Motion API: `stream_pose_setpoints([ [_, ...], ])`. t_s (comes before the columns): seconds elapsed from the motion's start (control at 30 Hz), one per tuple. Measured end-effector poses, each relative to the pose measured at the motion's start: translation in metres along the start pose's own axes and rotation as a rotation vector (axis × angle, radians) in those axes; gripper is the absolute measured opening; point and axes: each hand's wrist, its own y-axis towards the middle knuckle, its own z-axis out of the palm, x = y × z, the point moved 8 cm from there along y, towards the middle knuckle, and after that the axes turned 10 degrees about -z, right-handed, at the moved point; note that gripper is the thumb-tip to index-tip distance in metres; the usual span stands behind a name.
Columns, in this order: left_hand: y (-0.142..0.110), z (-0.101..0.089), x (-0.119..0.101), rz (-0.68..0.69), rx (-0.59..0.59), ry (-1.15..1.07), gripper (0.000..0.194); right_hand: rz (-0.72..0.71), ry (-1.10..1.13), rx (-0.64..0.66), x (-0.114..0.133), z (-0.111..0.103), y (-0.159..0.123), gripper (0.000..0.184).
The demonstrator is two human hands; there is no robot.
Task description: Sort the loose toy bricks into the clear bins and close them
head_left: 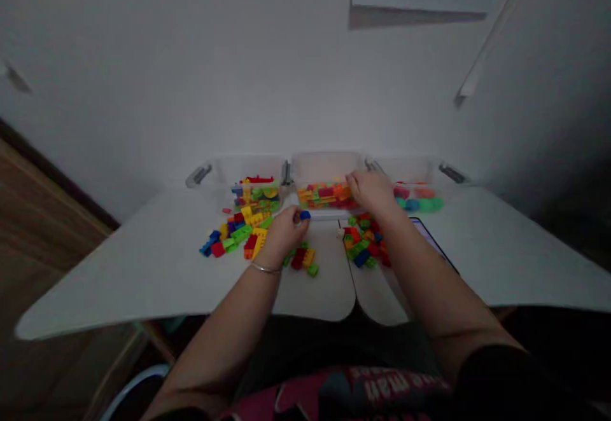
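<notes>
My left hand (pixel 285 229) is closed with a small blue brick (pixel 305 215) pinched at its fingertips, just in front of the middle clear bin (pixel 327 165). My right hand (pixel 373 193) reaches over that bin's front right rim, above orange, red and yellow bricks (pixel 324 195); its fingers curl downward and what they hold, if anything, is hidden. A loose pile of mixed bricks (pixel 241 230) lies left of my left hand, a few bricks (pixel 301 259) lie under my left wrist, and another pile (pixel 363 243) lies under my right forearm.
Three clear bins stand in a row against the wall: the left bin (pixel 224 173) holds mixed bricks, the right bin (pixel 429 170) holds green, teal and red pieces (pixel 420 201). A dark flat device (pixel 432 240) lies by my right forearm. The white table (pixel 143 268) has a curved front cut-out.
</notes>
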Motion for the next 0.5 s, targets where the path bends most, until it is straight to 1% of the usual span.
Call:
stream_pose_setpoints([
  [0.13,-0.002,-0.002,-0.001,-0.01,-0.003,0.023,0.011,-0.021,0.05,-0.034,-0.001,0.002,0.0,0.054],
  [0.23,-0.001,-0.002,-0.001,-0.016,0.002,0.018,0.012,-0.069,0.161,-0.109,-0.003,0.008,0.0,0.052],
  [0.37,0.0,0.0,-0.001,-0.007,0.011,-0.028,0.01,-0.072,0.391,-0.264,-0.013,0.01,-0.004,0.05],
  [0.43,0.0,0.001,-0.002,0.016,0.017,-0.068,0.009,-0.094,0.475,-0.361,-0.012,0.005,-0.009,0.044],
  [0.5,0.0,0.002,-0.004,0.049,0.02,-0.109,0.011,-0.111,0.529,-0.458,-0.007,-0.003,-0.017,0.035],
])
